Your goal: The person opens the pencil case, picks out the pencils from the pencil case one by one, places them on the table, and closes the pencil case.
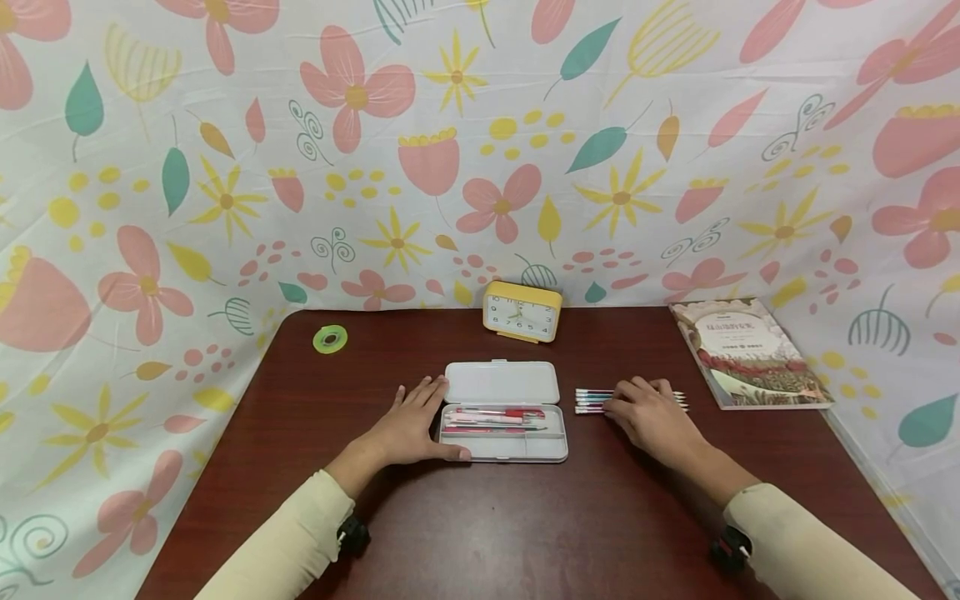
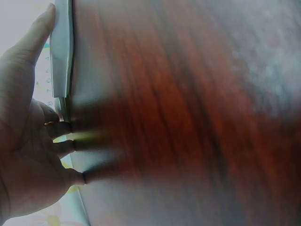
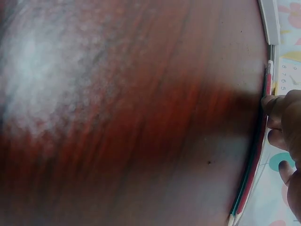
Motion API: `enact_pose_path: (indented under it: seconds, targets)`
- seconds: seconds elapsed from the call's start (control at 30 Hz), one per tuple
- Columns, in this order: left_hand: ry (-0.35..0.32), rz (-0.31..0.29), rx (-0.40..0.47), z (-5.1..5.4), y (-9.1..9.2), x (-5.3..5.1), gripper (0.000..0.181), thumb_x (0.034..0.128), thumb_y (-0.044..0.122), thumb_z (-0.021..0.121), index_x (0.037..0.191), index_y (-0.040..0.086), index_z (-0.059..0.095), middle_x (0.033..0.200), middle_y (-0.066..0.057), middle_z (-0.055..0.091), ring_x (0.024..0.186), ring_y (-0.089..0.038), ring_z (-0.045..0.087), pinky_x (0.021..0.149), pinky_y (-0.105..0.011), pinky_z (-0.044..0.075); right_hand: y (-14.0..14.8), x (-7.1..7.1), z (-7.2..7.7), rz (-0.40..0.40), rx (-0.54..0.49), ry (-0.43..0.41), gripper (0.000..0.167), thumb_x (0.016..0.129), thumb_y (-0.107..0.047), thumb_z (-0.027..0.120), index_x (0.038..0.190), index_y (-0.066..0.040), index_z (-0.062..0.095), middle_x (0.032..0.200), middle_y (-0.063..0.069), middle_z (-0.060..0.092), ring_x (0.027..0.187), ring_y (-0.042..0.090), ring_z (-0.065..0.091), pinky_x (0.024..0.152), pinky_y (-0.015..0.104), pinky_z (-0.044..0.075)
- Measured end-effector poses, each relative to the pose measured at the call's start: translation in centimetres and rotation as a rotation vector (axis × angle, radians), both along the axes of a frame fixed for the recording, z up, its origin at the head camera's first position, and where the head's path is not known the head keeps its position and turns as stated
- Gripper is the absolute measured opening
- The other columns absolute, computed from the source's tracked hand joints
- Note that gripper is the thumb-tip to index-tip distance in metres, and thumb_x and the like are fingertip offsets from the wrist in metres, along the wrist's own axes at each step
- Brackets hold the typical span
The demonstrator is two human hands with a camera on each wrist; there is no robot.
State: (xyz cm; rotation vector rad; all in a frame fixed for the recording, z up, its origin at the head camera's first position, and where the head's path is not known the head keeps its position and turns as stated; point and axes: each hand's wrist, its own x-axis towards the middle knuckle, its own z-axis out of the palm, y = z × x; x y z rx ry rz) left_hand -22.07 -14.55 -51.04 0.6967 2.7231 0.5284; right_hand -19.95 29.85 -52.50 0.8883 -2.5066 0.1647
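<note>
An open white pencil case (image 1: 546, 448) lies on the table, its lid (image 1: 501, 383) folded back. Several pens and pencils (image 1: 491, 421) fill its upper compartment. My left hand (image 1: 408, 425) rests against the case's left side, fingers extended and spread, thumb along the front edge; the left wrist view shows this thumb on the case (image 2: 61, 52). Right of the case, a row of several pencils (image 1: 592, 402) lies side by side. Over their middle, my right hand (image 1: 651, 417) has bent fingers; in the right wrist view its thumb and fingertips pinch at the pencils (image 3: 251, 165).
A yellow alarm clock (image 1: 522, 312) stands behind the case. At the far left lies a green roll of tape (image 1: 330, 339). A book (image 1: 750, 354) lies at the back right. Flowered cloth (image 1: 465, 167) hangs behind the table and along its sides.
</note>
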Motion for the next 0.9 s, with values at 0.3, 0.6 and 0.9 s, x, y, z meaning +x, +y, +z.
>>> enact_pose_path:
  seconds: [0.3,0.6,0.9]
  targets:
    - [0.0,0.0,0.004,-0.1,0.0,-0.1,0.135,0.084,0.082,0.079,0.178,0.007,0.018,0.187,-0.012,0.019,0.175,-0.037,0.012,0.137,-0.071,0.008,0.0,-0.1,-0.3,0.005,-0.014,0.015,0.014,0.089,-0.011,0.09,0.097,-0.018,0.082,0.095,0.001,0.068,0.091,0.024,0.063,0.075,0.05,0.045]
    - [0.006,0.004,-0.004,-0.2,-0.1,-0.1,0.135,0.0841,0.079,0.081,0.178,0.006,0.018,0.186,-0.012,0.019,0.174,-0.037,0.014,0.137,-0.071,0.011,-0.1,-0.2,-0.5,0.004,-0.022,0.018,0.015,0.088,-0.011,0.09,0.097,-0.019,0.081,0.095,0.0,0.068,0.09,0.023,0.063,0.075,0.05,0.045]
    - [0.001,0.001,0.0,-0.2,0.0,-0.2,0.136,0.084,0.083,0.078,0.178,0.007,0.016,0.186,-0.013,0.019,0.175,-0.037,0.012,0.137,-0.071,0.009,-2.0,-0.2,-0.3,0.008,-0.047,-0.041,0.012,0.09,-0.012,0.089,0.1,-0.017,0.082,0.098,-0.001,0.067,0.091,0.021,0.06,0.076,0.045,0.04]
